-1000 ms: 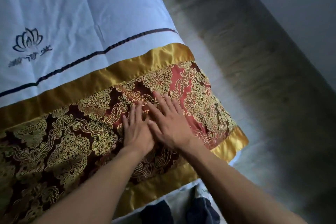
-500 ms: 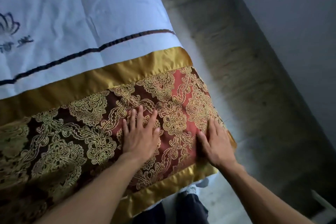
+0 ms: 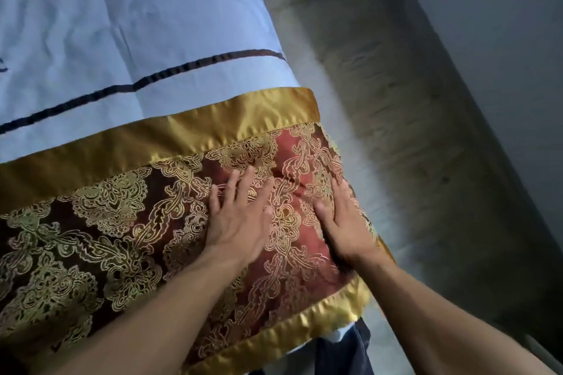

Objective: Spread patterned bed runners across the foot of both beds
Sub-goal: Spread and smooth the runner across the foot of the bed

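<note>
Shifted since a half-second ago: right hand (image 3: 347, 222) slightly up the bed runner (image 3: 128, 237) at its end edge — flat, fingers extended. Left hand (image 3: 240, 219) open, palm down, just beside. Runner's long axis crosses the white duvet (image 3: 122, 24); right hand nearer the overhang.
</note>
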Tool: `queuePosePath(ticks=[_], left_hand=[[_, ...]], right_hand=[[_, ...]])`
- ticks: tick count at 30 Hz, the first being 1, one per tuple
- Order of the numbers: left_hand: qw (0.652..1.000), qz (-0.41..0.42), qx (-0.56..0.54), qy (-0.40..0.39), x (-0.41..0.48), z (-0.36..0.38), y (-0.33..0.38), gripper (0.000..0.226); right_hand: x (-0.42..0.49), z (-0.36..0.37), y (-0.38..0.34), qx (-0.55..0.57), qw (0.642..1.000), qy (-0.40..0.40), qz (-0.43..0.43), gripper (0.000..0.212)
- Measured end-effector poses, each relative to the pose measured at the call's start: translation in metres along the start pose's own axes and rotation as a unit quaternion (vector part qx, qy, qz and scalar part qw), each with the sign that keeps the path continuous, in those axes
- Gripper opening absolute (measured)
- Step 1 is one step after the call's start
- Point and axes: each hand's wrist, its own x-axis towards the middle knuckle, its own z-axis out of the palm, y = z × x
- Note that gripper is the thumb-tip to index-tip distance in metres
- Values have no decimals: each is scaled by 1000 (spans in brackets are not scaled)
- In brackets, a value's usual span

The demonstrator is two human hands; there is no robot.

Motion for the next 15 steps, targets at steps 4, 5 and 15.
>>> queuePosePath(ticks=[4, 5, 15], left_hand=[[999, -39, -11, 9, 19, -11, 32, 58], [999, -31, -2, 20, 23, -15, 39, 59], [979, 127, 158, -22, 117, -46, 66, 55]], right_hand=[[-15, -4, 45, -60, 995, -82, -4, 86], [-14, -5, 45, -77, 994, -80, -1, 86], [16, -3, 6, 57, 998, 37, -5, 74]])
